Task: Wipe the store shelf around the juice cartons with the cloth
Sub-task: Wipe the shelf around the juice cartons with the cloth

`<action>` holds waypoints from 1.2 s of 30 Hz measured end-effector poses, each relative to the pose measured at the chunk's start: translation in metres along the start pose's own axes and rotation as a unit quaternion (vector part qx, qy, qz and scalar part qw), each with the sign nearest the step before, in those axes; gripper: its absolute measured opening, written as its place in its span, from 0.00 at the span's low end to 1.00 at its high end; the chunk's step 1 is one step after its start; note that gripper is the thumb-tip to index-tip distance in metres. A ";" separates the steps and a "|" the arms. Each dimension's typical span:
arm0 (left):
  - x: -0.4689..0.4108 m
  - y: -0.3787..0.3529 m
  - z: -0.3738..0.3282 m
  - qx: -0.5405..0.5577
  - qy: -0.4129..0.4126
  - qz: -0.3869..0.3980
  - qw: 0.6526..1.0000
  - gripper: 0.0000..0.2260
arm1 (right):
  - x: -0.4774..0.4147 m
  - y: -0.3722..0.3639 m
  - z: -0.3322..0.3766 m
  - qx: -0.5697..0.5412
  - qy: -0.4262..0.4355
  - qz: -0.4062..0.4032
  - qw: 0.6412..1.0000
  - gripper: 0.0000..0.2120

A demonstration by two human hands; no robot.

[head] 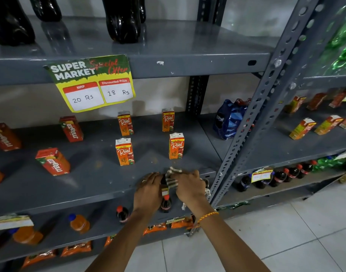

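Observation:
Several orange Real juice cartons stand upright on the grey shelf (101,179); the two nearest are one on the left (124,152) and one on the right (176,146). A striped grey-and-white cloth (173,178) is bunched at the shelf's front edge, below the right carton. My left hand (149,190) and my right hand (189,186) both grip the cloth from either side. A strip of the cloth hangs down beyond my right hand. Part of the cloth is hidden by my fingers.
Red Maaza cartons (53,161) lie to the left on the same shelf. A blue bottle pack (230,119) sits at the back right. A perforated steel upright (252,122) stands right of my hands. Cola bottles (165,203) fill the shelf below. A price sign (93,81) hangs above.

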State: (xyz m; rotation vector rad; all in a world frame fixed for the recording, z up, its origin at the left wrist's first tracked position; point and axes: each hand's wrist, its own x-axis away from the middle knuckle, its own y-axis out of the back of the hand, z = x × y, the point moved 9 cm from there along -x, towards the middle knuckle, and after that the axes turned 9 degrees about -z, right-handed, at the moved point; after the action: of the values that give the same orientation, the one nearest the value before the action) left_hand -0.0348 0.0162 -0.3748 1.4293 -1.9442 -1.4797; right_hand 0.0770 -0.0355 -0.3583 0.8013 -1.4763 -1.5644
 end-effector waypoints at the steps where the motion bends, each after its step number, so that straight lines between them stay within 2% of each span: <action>1: 0.000 0.002 0.004 -0.002 0.006 -0.003 1.000 0.22 | 0.003 0.003 0.003 -0.019 0.010 -0.002 1.000 0.24; 6: 0.001 0.016 0.015 -0.006 0.019 -0.020 1.000 0.16 | -0.005 0.032 0.028 -0.056 0.058 -0.069 0.994 0.26; 9: 0.004 0.020 0.017 -0.002 0.013 -0.024 1.000 0.17 | -0.020 0.039 0.036 -0.040 0.070 -0.073 0.994 0.25; 12: 0.007 0.020 0.018 0.000 0.015 -0.024 1.000 0.20 | -0.038 0.039 0.026 -0.005 0.072 -0.053 0.996 0.22; 16: 0.007 0.017 0.021 0.006 0.032 -0.018 0.999 0.19 | -0.045 0.020 0.016 0.001 0.080 0.021 0.997 0.20; 20: 0.006 0.015 0.024 -0.001 0.030 -0.017 0.999 0.20 | -0.041 0.014 0.018 -0.024 0.089 0.040 0.995 0.19; 26: 0.009 0.016 0.023 0.010 0.021 -0.025 0.999 0.22 | -0.013 0.001 0.034 -0.052 0.152 0.093 0.983 0.18; 29: 0.015 0.024 0.031 0.007 0.030 -0.052 0.998 0.21 | -0.005 0.006 0.037 -0.088 0.147 0.109 0.979 0.21; 31: 0.017 0.030 0.040 -0.003 0.044 -0.065 0.997 0.19 | -0.004 0.017 0.046 -0.140 0.136 0.088 0.977 0.20; 34: 0.016 0.037 0.050 -0.019 0.046 -0.069 0.996 0.16 | -0.010 0.041 0.066 -0.272 0.089 0.006 0.958 0.17; 36: 0.016 0.038 0.055 -0.033 0.039 -0.072 0.996 0.15 | -0.022 0.054 0.076 -0.331 0.039 -0.053 0.941 0.18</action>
State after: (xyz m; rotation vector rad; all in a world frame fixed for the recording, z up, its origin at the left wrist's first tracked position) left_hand -0.1013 0.0316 -0.3703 1.6013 -1.7621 -1.5089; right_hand 0.0277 0.0212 -0.2982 0.5328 -0.7632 -1.9215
